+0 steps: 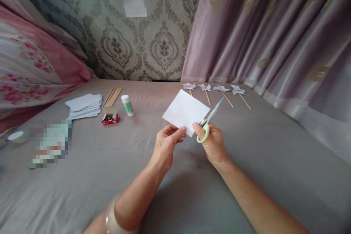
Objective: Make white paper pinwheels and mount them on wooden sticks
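Note:
A square sheet of white paper (186, 111) is held up, tilted with one corner toward me. My left hand (168, 142) pinches its lower left edge between thumb and fingers. In my right hand (214, 142) is a pair of scissors (210, 117) with light green handles, blades pointing up and to the right. The right thumb lies at the paper's lower right edge, close to the scissors' handle. Behind the paper, several white paper pinwheels (221, 88) on wooden sticks lie in a row; the leftmost stick is partly hidden by the sheet.
At the left lie a stack of white paper (85, 106), several wooden sticks (112, 97), a small open red box (110, 119) and an upright glue stick (127, 105). A white round object (18, 137) sits farther left. A grey sheet (131, 190) covers the surface; curtains (268, 25) hang at right.

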The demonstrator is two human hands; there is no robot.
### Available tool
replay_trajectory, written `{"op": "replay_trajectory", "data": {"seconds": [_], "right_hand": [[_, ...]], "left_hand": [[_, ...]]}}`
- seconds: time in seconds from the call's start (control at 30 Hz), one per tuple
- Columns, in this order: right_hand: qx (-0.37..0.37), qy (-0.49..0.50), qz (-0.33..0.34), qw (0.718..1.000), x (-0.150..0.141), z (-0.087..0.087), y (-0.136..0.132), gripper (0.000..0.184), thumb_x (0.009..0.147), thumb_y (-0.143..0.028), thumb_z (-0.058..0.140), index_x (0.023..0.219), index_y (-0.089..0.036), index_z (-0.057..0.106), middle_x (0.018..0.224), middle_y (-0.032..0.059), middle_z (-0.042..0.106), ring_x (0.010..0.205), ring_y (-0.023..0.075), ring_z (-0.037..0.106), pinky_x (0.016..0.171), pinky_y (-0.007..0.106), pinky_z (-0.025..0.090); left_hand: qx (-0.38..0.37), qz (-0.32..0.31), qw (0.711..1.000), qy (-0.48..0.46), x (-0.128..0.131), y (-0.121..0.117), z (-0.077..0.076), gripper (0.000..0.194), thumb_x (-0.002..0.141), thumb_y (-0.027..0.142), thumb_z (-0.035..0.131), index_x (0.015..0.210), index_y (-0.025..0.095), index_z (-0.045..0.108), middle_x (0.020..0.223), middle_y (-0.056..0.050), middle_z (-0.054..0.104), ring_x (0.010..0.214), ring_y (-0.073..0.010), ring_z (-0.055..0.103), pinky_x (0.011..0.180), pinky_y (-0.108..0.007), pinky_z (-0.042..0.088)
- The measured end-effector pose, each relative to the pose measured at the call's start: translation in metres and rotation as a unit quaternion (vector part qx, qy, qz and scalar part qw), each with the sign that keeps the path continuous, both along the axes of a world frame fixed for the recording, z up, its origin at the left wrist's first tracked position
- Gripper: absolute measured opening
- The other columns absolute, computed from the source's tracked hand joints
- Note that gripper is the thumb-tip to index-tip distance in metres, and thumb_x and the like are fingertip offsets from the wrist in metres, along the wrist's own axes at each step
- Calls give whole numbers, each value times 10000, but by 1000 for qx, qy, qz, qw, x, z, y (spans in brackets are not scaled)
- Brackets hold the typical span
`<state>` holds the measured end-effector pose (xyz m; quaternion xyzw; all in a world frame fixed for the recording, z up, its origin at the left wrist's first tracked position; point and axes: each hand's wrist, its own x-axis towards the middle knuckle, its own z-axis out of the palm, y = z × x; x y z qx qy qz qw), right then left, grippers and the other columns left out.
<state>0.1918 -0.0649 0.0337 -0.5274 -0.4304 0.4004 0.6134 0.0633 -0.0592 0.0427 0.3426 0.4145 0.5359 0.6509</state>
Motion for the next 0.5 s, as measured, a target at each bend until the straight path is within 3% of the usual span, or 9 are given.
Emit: {"op": "replay_trajectory", "data": {"seconds": [0.13,0.27,0.37,0.5], "right_hand": [[-52,-76,78,993,4,1,-3,480,729,-661,570,686,-185,526,537,-60,405,514,96,363,498,241,296],[-94,-200,229,948,1,6,-12,592,782,-764,376,714,-190,501,590,-41,405,561,117,395,528,257,309],[-81,-259,298,915,-6,8,-19,594,773,-781,373,705,-195,443,652,-26,417,602,118,388,546,258,310],[-82,-285,314,902,-10,6,-22,579,780,-771,386,690,-199,395,648,-30,394,601,107,349,531,252,282]], "left_hand": [[21,78,997,-21,-14,9,7,246,549,270,799,598,130,604,593,7,598,559,-65,521,563,-177,394],[38,136,989,-48,-27,16,16,266,524,255,803,572,131,572,581,17,579,561,-62,530,548,-162,395],[42,146,987,-49,-28,16,18,269,523,254,804,584,129,574,595,15,587,565,-63,543,542,-156,402],[40,125,990,-46,-23,12,19,255,545,261,796,632,128,597,629,3,620,578,-71,571,551,-160,427]]}}
